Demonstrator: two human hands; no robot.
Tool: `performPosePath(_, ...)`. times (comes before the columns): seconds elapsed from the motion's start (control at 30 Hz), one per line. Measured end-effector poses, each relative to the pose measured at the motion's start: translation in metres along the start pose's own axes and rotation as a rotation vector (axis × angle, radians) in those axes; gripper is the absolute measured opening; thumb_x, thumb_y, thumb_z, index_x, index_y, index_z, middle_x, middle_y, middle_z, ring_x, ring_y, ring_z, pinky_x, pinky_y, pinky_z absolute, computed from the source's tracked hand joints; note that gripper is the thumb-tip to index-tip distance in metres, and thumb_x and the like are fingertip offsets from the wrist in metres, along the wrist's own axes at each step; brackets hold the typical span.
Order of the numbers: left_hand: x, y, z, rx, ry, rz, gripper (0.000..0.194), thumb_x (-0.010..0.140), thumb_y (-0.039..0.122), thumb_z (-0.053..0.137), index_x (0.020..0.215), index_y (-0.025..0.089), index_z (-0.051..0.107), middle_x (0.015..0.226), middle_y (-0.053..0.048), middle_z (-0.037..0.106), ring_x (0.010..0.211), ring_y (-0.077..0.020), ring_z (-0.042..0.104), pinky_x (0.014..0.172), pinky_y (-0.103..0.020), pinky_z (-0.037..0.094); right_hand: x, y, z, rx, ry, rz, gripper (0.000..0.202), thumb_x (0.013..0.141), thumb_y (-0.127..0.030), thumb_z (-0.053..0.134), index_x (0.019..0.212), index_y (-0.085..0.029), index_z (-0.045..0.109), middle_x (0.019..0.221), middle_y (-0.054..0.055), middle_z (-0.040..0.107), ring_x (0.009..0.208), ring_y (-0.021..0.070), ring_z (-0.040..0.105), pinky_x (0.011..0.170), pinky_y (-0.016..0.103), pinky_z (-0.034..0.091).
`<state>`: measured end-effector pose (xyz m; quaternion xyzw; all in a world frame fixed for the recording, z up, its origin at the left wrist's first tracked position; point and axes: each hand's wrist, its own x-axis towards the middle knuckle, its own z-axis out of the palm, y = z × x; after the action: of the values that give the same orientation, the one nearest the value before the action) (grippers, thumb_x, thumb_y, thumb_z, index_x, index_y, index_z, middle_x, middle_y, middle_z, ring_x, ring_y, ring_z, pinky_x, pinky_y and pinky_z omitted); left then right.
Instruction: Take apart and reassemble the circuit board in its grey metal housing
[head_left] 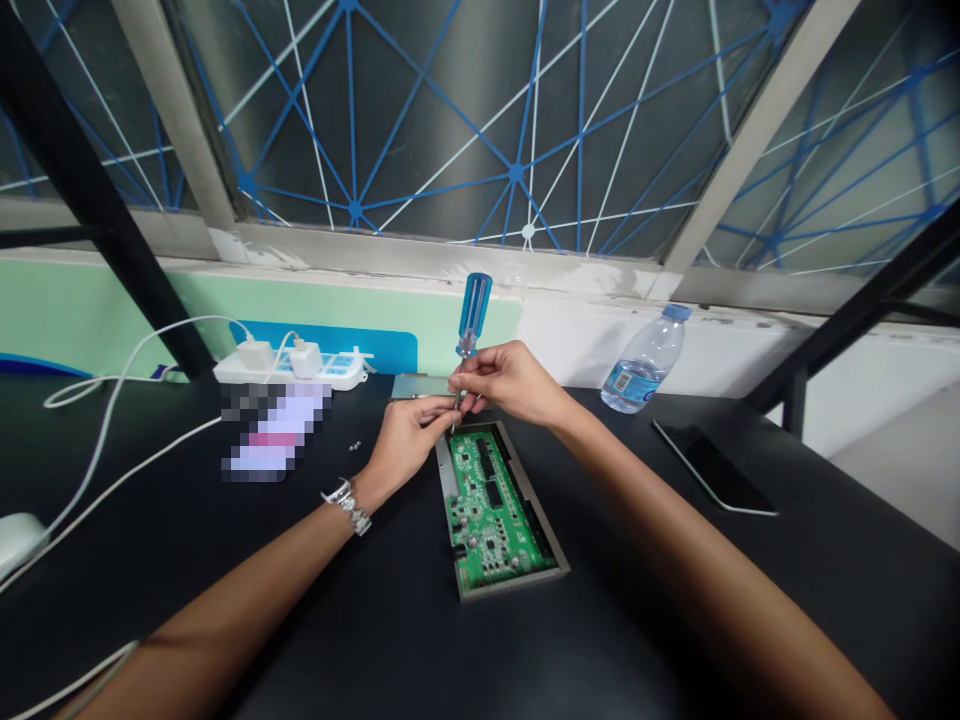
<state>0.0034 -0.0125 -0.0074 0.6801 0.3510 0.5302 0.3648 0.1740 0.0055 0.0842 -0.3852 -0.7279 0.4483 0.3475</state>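
Note:
A green circuit board (pixel 480 500) lies in a shallow metal tray (pixel 517 587) on the black table. Upright over the board's far left corner stands a screwdriver (pixel 475 305) with a clear blue handle, its tip down by that corner. My right hand (pixel 514 380) is closed with its fingertips on the metal shaft, just below the handle. Lower down, my left hand (pixel 409 435) pinches around the shaft near the tip; whether it also holds a screw is hidden by the fingers. Some small screws (pixel 355 446) lie left of my left hand.
Behind my hands rests a flat pale panel (pixel 420 385). A white power strip (pixel 341 372) with plugs and cables stands at back left, a blurred-out phone (pixel 277 430) before it. A water bottle (pixel 646 360) and a dark phone (pixel 712 467) are on the right.

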Motion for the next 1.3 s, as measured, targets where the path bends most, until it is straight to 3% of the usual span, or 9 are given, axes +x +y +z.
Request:
performPosePath(0.4,0.005,-0.003,-0.001,0.02,0.001,0.013,0.019,0.084,0.031,0.069,0.089,0.014,0.075,0.091,-0.008,0.077,0.085,-0.0232,0.073,0.081,-0.033,0.057,0.001,0.004,-0.001,0.056,-0.077,-0.003,0.025,0.083,-0.036,0.069,0.085,-0.011,0.07,0.066,0.005,0.071,0.058,0.0145,0.071,0.053,0.024,0.057)
performPosePath(0.6,0.01,-0.006,0.0,0.024,-0.022,0.025,0.016,0.086,0.028,0.066,0.082,0.013,0.071,0.085,-0.007,0.076,0.085,-0.0233,0.072,0.076,-0.029,0.054,-0.003,-0.003,0.003,0.003,-0.142,-0.006,0.029,0.089,-0.039,0.063,0.089,-0.011,0.069,0.089,0.009,0.074,0.054,0.0106,0.069,0.052,0.022,0.056)
performPosePath(0.93,0.013,-0.006,0.001,0.056,0.007,0.035,0.016,0.083,0.028,0.068,0.077,0.013,0.068,0.074,-0.004,0.07,0.07,-0.0176,0.066,0.068,-0.026,0.05,-0.001,0.002,0.002,0.03,-0.122,0.005,0.024,0.095,-0.034,0.054,0.1,-0.012,0.061,0.106,0.012,0.072,0.054,0.0092,0.07,0.05,0.021,0.055)
performPosePath(1.1,0.012,-0.006,0.0,0.062,-0.001,0.033,0.016,0.084,0.029,0.067,0.077,0.014,0.065,0.073,-0.003,0.069,0.068,-0.0167,0.064,0.067,-0.026,0.05,-0.002,0.002,0.005,0.046,-0.116,0.014,0.022,0.095,-0.033,0.053,0.1,-0.012,0.059,0.104,0.012,0.072,0.053,0.0085,0.068,0.05,0.021,0.054)
performPosePath(1.3,0.011,-0.004,-0.007,0.059,-0.14,0.054,0.019,0.091,0.032,0.058,0.091,0.015,0.066,0.093,-0.008,0.073,0.091,-0.0218,0.068,0.084,-0.03,0.051,-0.002,0.005,0.006,0.028,-0.157,-0.032,0.026,0.096,-0.035,0.05,0.107,-0.012,0.058,0.101,0.01,0.072,0.056,0.0101,0.069,0.053,0.023,0.054)
